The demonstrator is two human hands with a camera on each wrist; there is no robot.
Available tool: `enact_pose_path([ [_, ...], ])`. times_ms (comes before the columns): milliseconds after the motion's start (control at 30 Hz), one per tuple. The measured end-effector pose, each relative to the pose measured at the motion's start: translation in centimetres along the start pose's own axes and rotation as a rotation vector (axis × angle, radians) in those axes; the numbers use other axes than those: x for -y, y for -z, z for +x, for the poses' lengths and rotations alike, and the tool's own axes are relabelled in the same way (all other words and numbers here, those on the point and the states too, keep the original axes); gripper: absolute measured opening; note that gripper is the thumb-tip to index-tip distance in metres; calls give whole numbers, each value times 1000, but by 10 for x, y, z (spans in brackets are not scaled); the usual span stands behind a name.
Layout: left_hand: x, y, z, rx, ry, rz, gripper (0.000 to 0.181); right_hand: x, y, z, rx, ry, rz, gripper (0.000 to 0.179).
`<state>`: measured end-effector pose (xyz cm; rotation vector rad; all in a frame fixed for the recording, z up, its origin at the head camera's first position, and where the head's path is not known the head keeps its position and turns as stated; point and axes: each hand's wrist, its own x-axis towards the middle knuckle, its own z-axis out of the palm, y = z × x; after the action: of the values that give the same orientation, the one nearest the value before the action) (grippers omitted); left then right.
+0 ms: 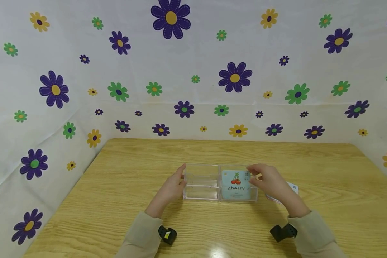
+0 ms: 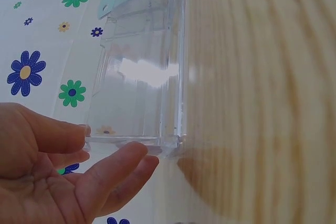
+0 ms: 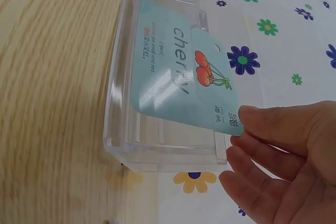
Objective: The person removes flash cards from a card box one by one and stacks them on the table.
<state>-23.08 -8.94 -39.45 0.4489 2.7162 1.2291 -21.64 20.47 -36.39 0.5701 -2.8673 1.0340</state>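
Observation:
A clear plastic box with two compartments side by side lies on the table. My left hand holds its left end, thumb and fingertips against the rim and end wall in the left wrist view. A light blue cherry card, with a picture of two red cherries, leans tilted in the right compartment. By its upper corner, my right hand pinches it between thumb and finger. The left compartment holds no card.
A few more cards lie on the table beside the box, partly hidden beneath my right wrist. The wooden table ends at a white flowered cloth behind and at the sides.

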Motion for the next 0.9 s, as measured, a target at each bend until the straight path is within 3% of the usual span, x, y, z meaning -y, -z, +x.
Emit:
enact_pose_path([
  [300,1,-1,0,6,-2,-1,51,4,-1,1,-39,2,-49,19],
  [567,0,-1,0,6,6,0,51,4,-4,2,-82,17,-43,8],
  [900,-1,0,-1,12,17,-3,51,4,-5,2,-91,32,15,7],
])
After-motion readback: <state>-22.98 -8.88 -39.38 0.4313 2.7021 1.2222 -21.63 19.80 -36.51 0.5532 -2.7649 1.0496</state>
